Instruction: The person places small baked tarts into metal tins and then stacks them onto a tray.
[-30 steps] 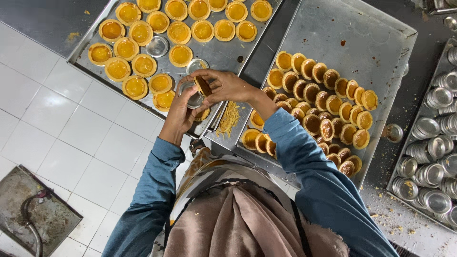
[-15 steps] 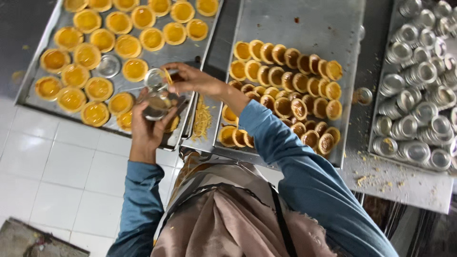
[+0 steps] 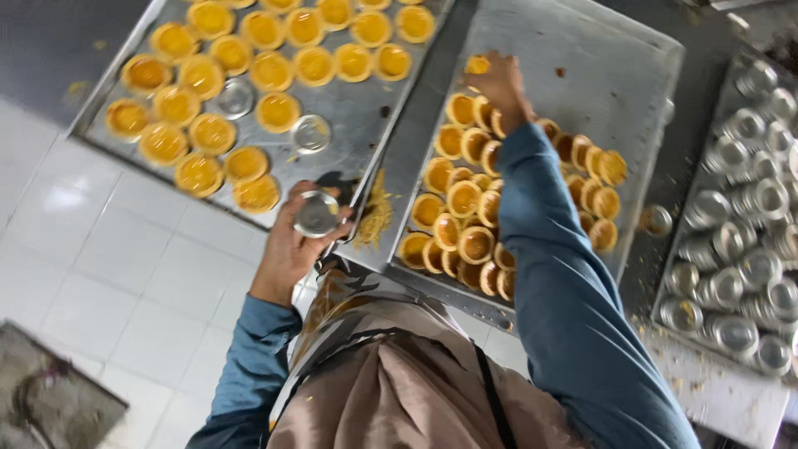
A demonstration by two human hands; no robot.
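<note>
Left hand [image 3: 291,245] cups an empty metal tart mould [image 3: 317,214]. Right hand [image 3: 499,83], at two o'clock from it, pinches a tart shell [image 3: 477,65] over the shell tray [image 3: 615,58].

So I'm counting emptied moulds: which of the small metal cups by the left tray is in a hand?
The empty metal cup held in the left hand; two others lie on the left tray.

The right hand [image 3: 499,83] is now reaching away from the left hand [image 3: 295,241], setting a tart shell [image 3: 477,65] among the stacked ones; the metal mould [image 3: 317,214] is sitting emptied in the left palm.
</note>
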